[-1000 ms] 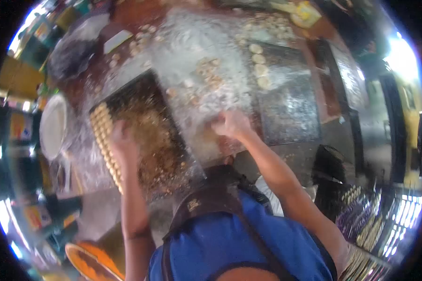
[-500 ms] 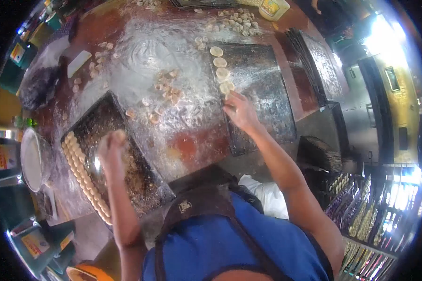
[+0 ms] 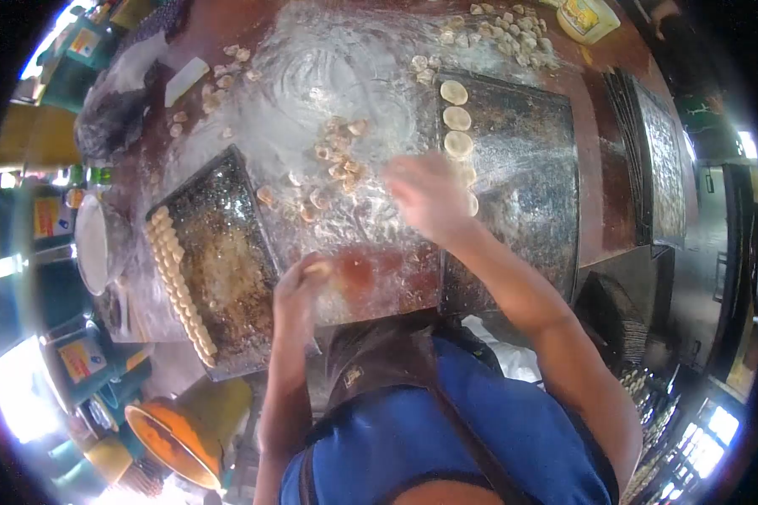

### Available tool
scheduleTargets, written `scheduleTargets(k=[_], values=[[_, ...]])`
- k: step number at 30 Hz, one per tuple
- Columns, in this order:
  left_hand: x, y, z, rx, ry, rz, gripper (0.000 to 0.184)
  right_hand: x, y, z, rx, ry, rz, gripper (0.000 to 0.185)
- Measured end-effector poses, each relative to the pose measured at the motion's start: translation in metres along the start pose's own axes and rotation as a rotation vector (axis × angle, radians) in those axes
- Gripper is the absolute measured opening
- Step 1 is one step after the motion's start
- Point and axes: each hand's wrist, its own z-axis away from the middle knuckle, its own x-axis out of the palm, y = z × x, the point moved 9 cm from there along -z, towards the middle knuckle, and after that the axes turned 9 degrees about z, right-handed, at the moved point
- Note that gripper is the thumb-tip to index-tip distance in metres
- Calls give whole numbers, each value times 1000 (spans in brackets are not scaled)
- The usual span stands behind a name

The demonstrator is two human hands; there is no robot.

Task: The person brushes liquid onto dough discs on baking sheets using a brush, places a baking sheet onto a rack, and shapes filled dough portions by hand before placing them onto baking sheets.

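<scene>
My left hand (image 3: 296,293) is closed, with a small piece of dough (image 3: 318,268) at its fingertips, near the corner of the left baking tray (image 3: 227,261). Along that tray's left edge runs a row of small dough pieces (image 3: 175,269). My right hand (image 3: 425,195) is smeared by motion, over the left edge of the right baking tray (image 3: 522,194); its fingers are unclear. Flat dough rounds (image 3: 457,144) line that edge, the lower ones partly behind the hand. Between the trays lies a loose pile of dough lumps (image 3: 338,156) on the floured table (image 3: 366,278).
More dough lumps (image 3: 522,38) lie at the back right beside a yellowish tub (image 3: 588,18). A white block (image 3: 186,82) rests at the upper left. Stacked trays (image 3: 661,160) stand at the right, and a large pale bowl (image 3: 92,244) at the left.
My left hand has moved from over the left tray toward the table's front edge. My right hand has lifted leftward off the rounds, where one more now shows. The whole view has shifted.
</scene>
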Motion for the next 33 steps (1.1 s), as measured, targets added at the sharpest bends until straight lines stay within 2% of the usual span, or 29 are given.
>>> scheduleTargets(k=[1,2,3,4,6,7,9,11,12,14,15,16,17,18,19,20,21,22,23,24,26,27,29,30,31,32,33], values=[[15,12,4,18,-11,-8,32,31,-14,-22,-87,8,46,33],[40,13,8,-32,-164,-283,30,62,-27,-43,-173,21,91,33],[52,6,14,-87,-317,-563,28,86,-39,-46,-257,189,262,30],[46,-1,13,-75,-339,-576,28,68,-51,-47,-234,198,277,30],[28,-17,-6,0,-313,-384,26,54,-51,-57,-54,-181,278,24],[19,-26,-17,14,-338,-380,26,32,-68,-49,-37,-174,301,24],[-15,-28,-38,28,-165,314,27,-27,-91,-11,299,180,-310,21],[-13,4,-13,59,-224,408,27,29,-139,8,194,-162,-248,22],[-14,10,-2,21,-206,276,26,41,-146,19,211,-152,-223,22],[-25,8,9,-16,-206,150,26,18,-154,39,174,262,-431,23],[-23,13,12,48,-330,127,28,3,-155,43,174,273,-405,23],[-19,16,17,108,-453,100,32,8,-149,50,301,83,-668,25],[-21,11,16,107,-473,106,32,21,-152,60,430,-115,-932,26],[-10,8,21,188,-621,-27,33,54,-138,69,448,-150,-796,28],[2,15,36,271,-763,-163,34,55,-137,75,456,-145,-784,28],[13,21,54,175,-901,166,37,54,-127,81,513,-119,-683,26],[14,22,52,177,-905,175,37,50,-121,86,566,-96,-587,24],[12,20,43,220,-836,23,36,48,-134,88,568,-103,-583,24],[11,19,35,259,-760,-126,35,21,-152,89,488,139,-393,22],[15,20,30,253,-750,-119,35,-4,-168,92,396,373,-206,20],[-1,10,10,104,-474,-66,35,14,-165,91,305,330,-186,21],[0,4,15,94,-447,-67,35,31,-162,90,222,303,-160,22],[25,23,53,686,-472,-562,33,87,-100,97,585,209,-1160,28],[23,11,46,655,-447,-572,33,81,-93,89,560,1,-827,31],[32,4,39,788,-440,-758,30,76,-90,85,501,-190,-488,34],[41,2,34,922,-435,-955,30,72,-89,86,483,-209,-510,34],[39,5,21,903,-419,-976,30,72,-92,90,481,-195,-768,34]])
